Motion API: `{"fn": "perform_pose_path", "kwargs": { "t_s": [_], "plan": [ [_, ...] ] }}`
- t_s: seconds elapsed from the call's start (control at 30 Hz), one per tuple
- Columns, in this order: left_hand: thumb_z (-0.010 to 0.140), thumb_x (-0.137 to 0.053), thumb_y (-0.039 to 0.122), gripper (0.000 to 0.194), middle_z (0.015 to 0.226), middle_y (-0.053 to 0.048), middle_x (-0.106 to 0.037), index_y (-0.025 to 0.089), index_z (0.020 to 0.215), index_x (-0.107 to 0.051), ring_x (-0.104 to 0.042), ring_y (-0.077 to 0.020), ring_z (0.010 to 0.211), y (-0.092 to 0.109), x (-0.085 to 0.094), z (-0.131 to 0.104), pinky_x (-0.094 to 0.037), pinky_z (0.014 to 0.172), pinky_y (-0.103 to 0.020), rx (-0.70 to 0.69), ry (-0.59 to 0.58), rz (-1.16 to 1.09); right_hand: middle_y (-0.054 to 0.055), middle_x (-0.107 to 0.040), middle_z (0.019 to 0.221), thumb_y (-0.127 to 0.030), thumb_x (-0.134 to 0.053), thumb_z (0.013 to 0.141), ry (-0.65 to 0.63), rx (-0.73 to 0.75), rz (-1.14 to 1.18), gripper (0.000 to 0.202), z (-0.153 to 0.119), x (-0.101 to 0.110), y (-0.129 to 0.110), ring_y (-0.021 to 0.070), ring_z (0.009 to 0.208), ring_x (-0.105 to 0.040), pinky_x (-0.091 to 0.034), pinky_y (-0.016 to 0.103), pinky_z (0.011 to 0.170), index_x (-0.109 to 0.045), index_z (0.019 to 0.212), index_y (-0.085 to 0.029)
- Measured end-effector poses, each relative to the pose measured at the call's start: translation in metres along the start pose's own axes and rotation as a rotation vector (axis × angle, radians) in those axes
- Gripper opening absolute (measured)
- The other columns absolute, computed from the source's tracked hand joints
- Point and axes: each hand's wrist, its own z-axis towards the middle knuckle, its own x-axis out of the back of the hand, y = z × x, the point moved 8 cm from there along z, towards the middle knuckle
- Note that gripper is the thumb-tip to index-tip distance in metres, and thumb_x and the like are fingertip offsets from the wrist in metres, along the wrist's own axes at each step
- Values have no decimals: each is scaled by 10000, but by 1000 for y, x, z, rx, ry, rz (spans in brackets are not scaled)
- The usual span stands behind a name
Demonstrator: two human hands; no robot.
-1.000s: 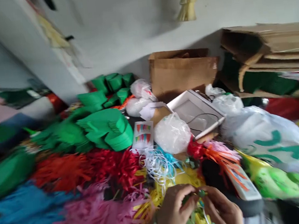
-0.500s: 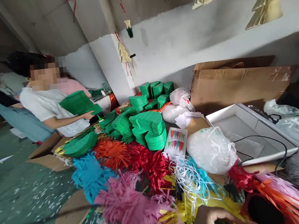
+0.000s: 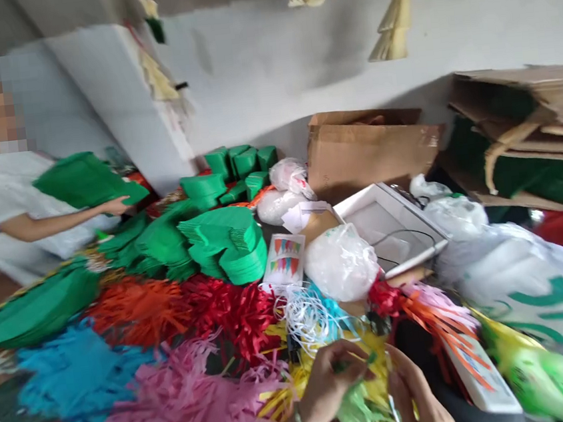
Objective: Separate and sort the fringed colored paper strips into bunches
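Note:
My left hand (image 3: 335, 374), with a pale bracelet at its wrist, is closed with the fingers curled over a light green paper-strip tassel (image 3: 359, 412) that hangs below it. Close beside it, my right hand (image 3: 417, 388) has its fingers bent together at the tassel's other side; blur hides what is between them. A thin whitish strand runs down near its fingertips. Yellow paper strips (image 3: 311, 372) lie behind and under both hands. Just beyond sits a tangle of white string (image 3: 306, 316).
Pink (image 3: 191, 402), blue (image 3: 77, 377), orange (image 3: 139, 313) and red (image 3: 236, 310) tassels cover the left side. Stacks of green cut paper (image 3: 224, 237) stand behind. A plastic bag (image 3: 342, 262), white box lid (image 3: 388, 220) and carton (image 3: 366, 155) lie farther back. A co-worker (image 3: 14, 205) holds green paper.
My view has swung right, so the table things sit further left. Both hands now show more fully, with the light green tassel between them. The co-worker still holds the green paper.

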Motion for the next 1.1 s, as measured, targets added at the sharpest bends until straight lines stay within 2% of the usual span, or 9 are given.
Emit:
{"fn": "perform_pose_path", "kwargs": {
  "t_s": [0.1,0.2,0.37,0.43,0.6,0.77,0.9,1.03,1.1],
  "plan": [
    [687,-818,405,337,692,-41,-750,149,867,-694,-686,-159,677,-2,0,3,-485,676,-242,45,-17,-72,13,-656,678,-483,-474,951,-34,-61,62,373,-1,-3,-14,142,532,-600,-481,206,527,-592,1144,-187],
    [700,-807,422,356,728,-51,-753,149,893,-684,-690,-174,715,-6,-2,4,-488,706,-261,73,-42,-49,-37,-577,626,-432,-466,956,-38,-99,153,311,1,-5,-22,113,499,-523,-438,187,503,-519,1134,-184],
    [717,-790,425,365,740,-53,-753,145,910,-659,-690,-177,734,-5,-1,4,-490,719,-267,74,-26,-2,-96,-412,552,-374,-493,933,-132,-140,189,259,2,-10,-15,84,441,-391,-324,170,435,-484,1102,-179],
    [732,-781,414,352,750,-53,-756,145,919,-650,-689,-170,739,-3,-2,5,-494,731,-263,62,-37,2,-101,-387,550,-355,-497,926,-162,-148,194,241,2,-12,-12,79,436,-362,-304,172,430,-484,1090,-179],
    [787,-734,413,311,791,-57,-750,153,934,-648,-700,-193,795,1,-3,3,-514,737,-263,19,-66,133,-94,-413,554,-346,-472,943,-179,-161,206,212,3,-13,-12,79,429,-371,-336,161,412,-486,1084,-188],
    [836,-678,403,252,865,-54,-730,162,911,-672,-684,-191,806,13,-8,-4,-533,726,-254,-105,-106,307,4,-619,748,-387,-426,976,-235,-89,239,250,4,-14,-17,109,510,-507,-463,200,486,-486,1129,-199],
    [901,-590,350,181,904,-51,-736,194,933,-674,-689,-189,834,22,-13,-10,-537,774,-262,-191,-135,515,4,-611,759,-371,-430,982,-257,-82,182,263,6,-13,-10,126,584,-545,-463,210,550,-495,1165,-193],
    [902,-562,261,66,851,-16,-734,237,919,-621,-700,-174,787,29,-18,-15,-532,734,-245,-287,-131,734,2,-594,701,-351,-446,974,-313,-42,79,227,7,-19,-6,120,581,-528,-420,212,567,-578,903,-181],
    [890,-566,230,52,824,2,-730,245,934,-588,-705,-171,765,30,-20,-15,-532,712,-242,-326,-116,801,-15,-558,626,-342,-457,966,-282,-41,43,259,8,-18,-5,107,525,-484,-390,212,532,-583,809,-178]
  ]
}}
